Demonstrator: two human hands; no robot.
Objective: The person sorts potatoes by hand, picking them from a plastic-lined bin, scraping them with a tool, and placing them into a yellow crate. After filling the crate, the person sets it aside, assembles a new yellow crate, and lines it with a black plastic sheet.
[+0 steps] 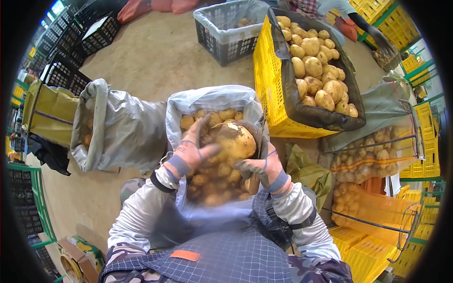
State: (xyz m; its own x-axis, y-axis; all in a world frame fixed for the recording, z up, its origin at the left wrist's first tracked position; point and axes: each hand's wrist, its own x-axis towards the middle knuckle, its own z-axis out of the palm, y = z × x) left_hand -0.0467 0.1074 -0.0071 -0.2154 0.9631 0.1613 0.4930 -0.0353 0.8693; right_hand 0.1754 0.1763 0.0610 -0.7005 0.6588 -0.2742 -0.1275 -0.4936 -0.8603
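Note:
A large potato (238,142) with dark soil on its top is above a crate lined with a whitish plastic bag (214,95). My right hand (264,162), in a pinkish glove with dark fingers, grips this potato from its right side, thumb below it. On the other side my left hand (191,151), gloved alike, is open with its fingers apart and its thumb blurred. Smaller potatoes (200,179) fill the lined crate beneath both hands; the nearest are smeared by motion. Part of the right hand's fingers is hidden.
At the upper right stands a yellow crate (269,70) heaped with potatoes. Behind is a black lined crate (231,45). A grey bag (127,125) lies open at left, and mesh sacks (373,207) of potatoes at right. A co-worker's gloved hand (382,40) shows at top right.

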